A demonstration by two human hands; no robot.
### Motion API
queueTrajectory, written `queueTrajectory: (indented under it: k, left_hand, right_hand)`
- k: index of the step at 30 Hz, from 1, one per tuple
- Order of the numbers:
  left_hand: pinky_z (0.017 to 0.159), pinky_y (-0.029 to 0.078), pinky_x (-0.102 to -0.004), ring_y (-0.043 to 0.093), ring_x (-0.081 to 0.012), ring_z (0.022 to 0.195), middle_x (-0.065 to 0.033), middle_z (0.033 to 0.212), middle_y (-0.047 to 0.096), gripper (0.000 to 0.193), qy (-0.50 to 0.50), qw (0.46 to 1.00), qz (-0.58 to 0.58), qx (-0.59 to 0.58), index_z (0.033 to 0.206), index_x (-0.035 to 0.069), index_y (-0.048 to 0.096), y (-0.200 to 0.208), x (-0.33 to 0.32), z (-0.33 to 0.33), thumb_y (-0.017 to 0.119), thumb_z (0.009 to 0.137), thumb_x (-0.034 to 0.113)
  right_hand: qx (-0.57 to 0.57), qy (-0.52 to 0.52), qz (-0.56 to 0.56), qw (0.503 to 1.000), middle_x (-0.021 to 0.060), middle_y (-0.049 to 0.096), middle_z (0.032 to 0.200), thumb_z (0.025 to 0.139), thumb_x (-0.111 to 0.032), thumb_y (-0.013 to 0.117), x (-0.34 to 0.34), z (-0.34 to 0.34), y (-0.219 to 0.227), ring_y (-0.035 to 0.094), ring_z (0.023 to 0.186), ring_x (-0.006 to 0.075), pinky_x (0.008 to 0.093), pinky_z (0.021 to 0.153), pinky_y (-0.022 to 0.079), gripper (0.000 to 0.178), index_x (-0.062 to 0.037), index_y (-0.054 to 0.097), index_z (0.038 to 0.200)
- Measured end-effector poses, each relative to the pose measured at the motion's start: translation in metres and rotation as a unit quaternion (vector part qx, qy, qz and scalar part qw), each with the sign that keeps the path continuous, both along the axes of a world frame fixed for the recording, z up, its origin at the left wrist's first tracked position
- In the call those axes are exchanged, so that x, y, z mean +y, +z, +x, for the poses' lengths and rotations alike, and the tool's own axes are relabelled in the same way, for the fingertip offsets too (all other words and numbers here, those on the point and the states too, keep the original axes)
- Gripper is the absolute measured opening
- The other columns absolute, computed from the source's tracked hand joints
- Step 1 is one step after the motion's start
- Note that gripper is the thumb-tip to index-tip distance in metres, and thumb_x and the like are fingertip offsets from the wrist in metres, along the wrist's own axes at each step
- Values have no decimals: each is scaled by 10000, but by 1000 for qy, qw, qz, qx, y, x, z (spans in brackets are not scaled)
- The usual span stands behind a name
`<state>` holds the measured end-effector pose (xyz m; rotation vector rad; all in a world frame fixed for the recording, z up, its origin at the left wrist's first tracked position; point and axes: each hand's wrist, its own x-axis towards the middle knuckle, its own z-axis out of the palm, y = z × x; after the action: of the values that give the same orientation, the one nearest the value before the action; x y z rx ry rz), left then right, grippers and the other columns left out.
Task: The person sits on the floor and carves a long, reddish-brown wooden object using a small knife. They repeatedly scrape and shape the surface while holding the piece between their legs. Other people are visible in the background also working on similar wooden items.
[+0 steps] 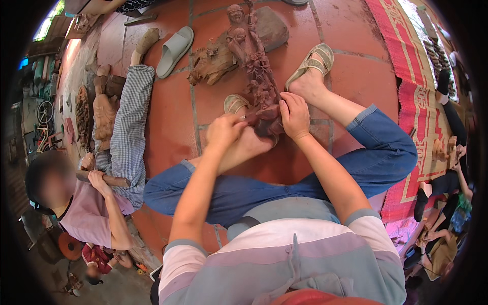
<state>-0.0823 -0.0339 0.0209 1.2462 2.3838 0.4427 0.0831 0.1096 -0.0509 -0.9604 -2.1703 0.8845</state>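
A dark reddish-brown carved wooden statue [258, 66] lies between my feet, its figure's head pointing away from me. At its near end, my right hand [296, 116] is closed on the right side of the base. My left hand [225, 130] is at the left side of that base, fingers pinched together. Whatever those fingers hold, if anything, is too small to make out. The statue's upper part lies across a rough block of wood [216, 58], with a smoother wooden piece [272, 30] behind it.
My sandalled feet flank the statue on the red tile floor [356, 81]. A grey slipper [175, 52] lies to the far left. At left, a person holds a wooden mallet [104, 179] beside another carving [105, 109]. A red patterned mat [406, 117] runs along the right, with other people beyond.
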Motion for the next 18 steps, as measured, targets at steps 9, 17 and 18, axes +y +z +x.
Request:
queueTrajectory:
  k: [9,17,18]
  left_hand:
    - [703,510,-394,647,-283,818,-52,866,668,188,-3,996,84,4,859,150,725,-14,22,6,684,815,328]
    - [662,501,-371,629,-251,786,-33,813,633,124,-77,991,113,-4,881,175,717,35,35,-4,701,784,252]
    - [665,500,-366,624,-245,786,-28,819,628,126,-102,979,177,-16,900,180,715,37,45,5,693,790,238]
  right_hand:
    - [7,9,6,1000,103,640,1075,898,-213,555,0,-3,-3,568,1031,303,410,914,426,248,-47,642,1060]
    - [1,-13,9,1000,104,640,1065,901,-216,552,3,1,-1,570,1027,303,407,915,425,240,-51,645,1048]
    - [4,-9,8,1000,104,640,1065,902,-214,550,3,0,-1,570,1026,303,406,914,425,240,-51,645,1049]
